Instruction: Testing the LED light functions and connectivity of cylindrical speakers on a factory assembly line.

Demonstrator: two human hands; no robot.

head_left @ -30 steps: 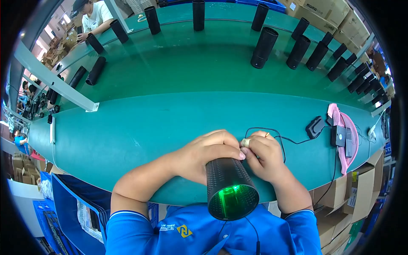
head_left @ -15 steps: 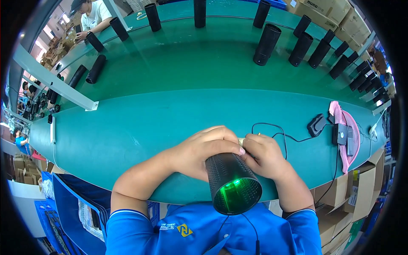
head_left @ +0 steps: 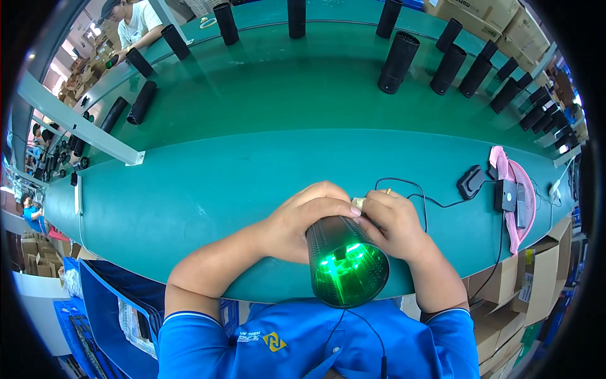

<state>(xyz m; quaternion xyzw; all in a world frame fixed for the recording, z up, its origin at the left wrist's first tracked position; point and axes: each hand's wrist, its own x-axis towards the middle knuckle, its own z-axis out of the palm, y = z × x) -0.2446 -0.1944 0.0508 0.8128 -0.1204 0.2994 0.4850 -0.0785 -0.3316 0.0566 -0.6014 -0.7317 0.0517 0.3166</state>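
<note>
A black perforated cylinder [head_left: 328, 243] lies tilted between my hands at the table's near edge, its wide end facing me and lit bright green inside. My left hand [head_left: 303, 221] wraps round its far left side, the thumb across the top. At the far end my right hand [head_left: 394, 224] has its fingers curled closed against the cylinder, beside a small pale band near the left thumb. What the right fingertips pinch is hidden. A thin black cable [head_left: 420, 189] loops on the table just beyond the right hand.
Several black cylinders [head_left: 399, 63] stand along the green belt [head_left: 265, 82] beyond my table [head_left: 177, 196]. To the right lie a pink mesh strap [head_left: 519, 208] and black adapter boxes [head_left: 505, 196]. Open cartons [head_left: 543, 284] stand lower right, a blue bin [head_left: 120, 303] lower left. Another person works far left.
The cylinder's open end has tipped up toward me, showing more of its green-lit inside. My hands keep nearly the same grip. The person far left now holds a green-lit object.
</note>
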